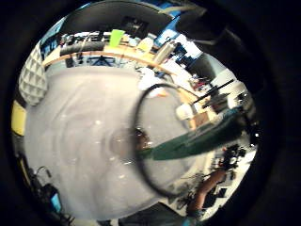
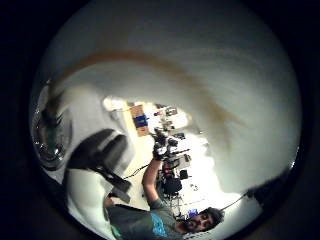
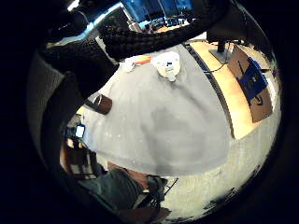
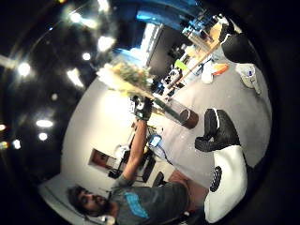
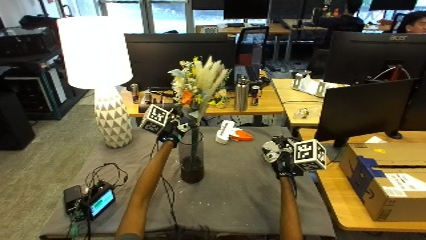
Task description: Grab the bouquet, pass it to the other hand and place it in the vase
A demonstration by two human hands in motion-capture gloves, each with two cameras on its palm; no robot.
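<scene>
The bouquet (image 5: 197, 82) is held upright by the left hand (image 5: 174, 128), directly above the vase (image 5: 192, 159); stems (image 5: 194, 136) appear to enter the vase mouth, but depth of insertion can't be confirmed. The left little finger side palm view shows the vase rim (image 1: 155, 141) close to the palm w/ a green stem bundle (image 1: 197, 141) crossing it. Left hand: fingers curled round the stems just below the flower heads. Right hand (image 5: 286, 157): raised near the right edge of the surface (image 5: 253, 195), grasping nothing, fingers relaxed.

Vase stands approx. centre of the surface, dark base, clear tall body.

Handling assessment:
- Bouquet: likely light, top-heavy; dried plumes and blooms fragile, prone to shedding. Grip at the stem bundle only, not the heads.
- Stems: fairly stiff, should slide in w/o buckling if kept vertical.
- Vase: narrow, tall, prob. glass; tips easily if stems catch the rim sideways. Lower straight down.

Judged stage: transfer done, insertion in progress.
</scene>
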